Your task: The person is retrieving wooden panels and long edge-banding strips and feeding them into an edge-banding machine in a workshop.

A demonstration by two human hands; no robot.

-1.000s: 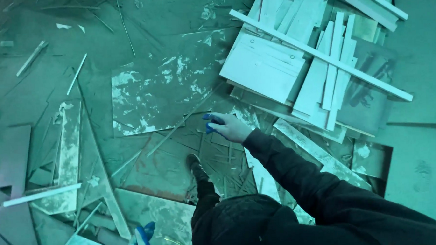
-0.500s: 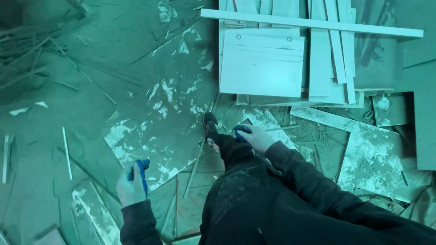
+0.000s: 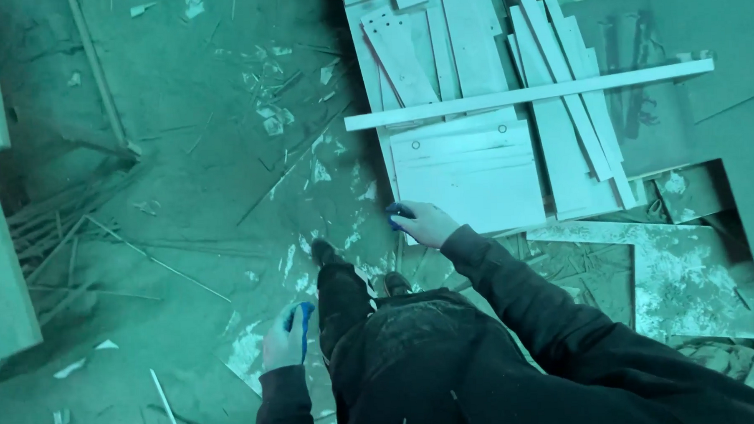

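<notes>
- Two gloved hands: right hand [image 3: 423,223], fingers curled, touches flat pale board [image 3: 468,175]
- Left hand [image 3: 285,336] fingers grip something blue
- Dusty, splintered floor [image 3: 184,202]

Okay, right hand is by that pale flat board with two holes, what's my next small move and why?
Probably slide the right hand forward under the near edge of the pale rectangular wooden board and grip it: the hand sits at that corner, and a long white strip lies across the pile behind it.

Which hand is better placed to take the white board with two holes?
Right. The right hand is already at the corner of the white board; the left hand hangs low beside the leg, far off.
</notes>
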